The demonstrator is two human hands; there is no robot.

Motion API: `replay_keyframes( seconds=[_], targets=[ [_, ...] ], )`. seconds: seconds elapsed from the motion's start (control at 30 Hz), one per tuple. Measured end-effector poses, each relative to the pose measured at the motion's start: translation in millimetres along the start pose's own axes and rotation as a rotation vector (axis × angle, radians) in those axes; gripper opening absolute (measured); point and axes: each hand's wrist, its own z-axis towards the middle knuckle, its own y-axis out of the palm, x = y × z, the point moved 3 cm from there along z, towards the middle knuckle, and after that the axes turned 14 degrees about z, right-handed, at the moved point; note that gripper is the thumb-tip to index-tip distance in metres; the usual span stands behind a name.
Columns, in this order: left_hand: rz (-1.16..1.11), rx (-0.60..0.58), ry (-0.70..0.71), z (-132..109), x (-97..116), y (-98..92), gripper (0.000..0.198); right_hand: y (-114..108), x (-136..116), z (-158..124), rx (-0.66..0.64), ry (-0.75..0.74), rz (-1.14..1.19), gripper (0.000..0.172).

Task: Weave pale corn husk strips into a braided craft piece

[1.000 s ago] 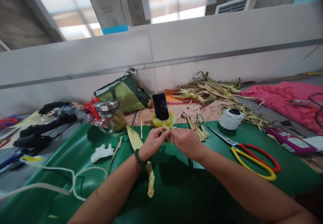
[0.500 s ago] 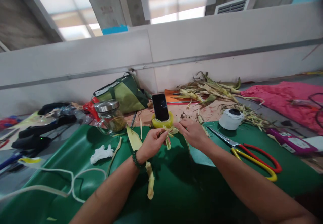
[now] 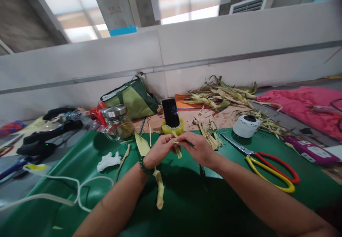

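My left hand (image 3: 160,150), with a dark green bead bracelet at the wrist, pinches a small bundle of pale husk strips (image 3: 177,150). From the other side my right hand (image 3: 197,147) is closed on the same strips, its fingertips meeting those of the left. Short strip ends stick out above and below the fingers. Just beyond the hands a phone (image 3: 170,113) leans upright in a yellow tape roll (image 3: 176,127). A broad husk leaf (image 3: 142,145) lies left of my left hand, and a pale stalk (image 3: 159,190) lies below its wrist.
Scissors with red and yellow handles (image 3: 249,152), a white thread spool (image 3: 246,125) and husk strips (image 3: 211,135) are on the right. A glass jar (image 3: 119,124), crumpled white tissue (image 3: 108,161) and white cord (image 3: 77,190) lie left. Behind are a green bag (image 3: 133,99) and a husk pile (image 3: 220,94).
My right hand has moved slightly left and down, closing the gap to my left hand at the strips. Husk strips behind it are now more visible.
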Motion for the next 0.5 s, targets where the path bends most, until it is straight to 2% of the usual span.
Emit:
replay_keyframes(
  seconds=[0.1, 0.2, 0.5],
  targets=[
    [-0.157, -0.025, -0.010, -0.9, -1.8, 1.5, 0.026, 0.9, -1.8, 0.9, -0.011, -0.036, -0.035, 0.019],
    [-0.235, -0.045, 0.017, -1.8, -2.1, 2.3, 0.014, 0.3, -2.1, 1.3, 0.034, -0.034, -0.059, 0.015],
    [-0.012, -0.043, 0.059, -2.4, 4.8, 2.7, 0.010, 0.7, -2.2, 3.3, 0.056, 0.005, -0.078, 0.010]
  ],
)
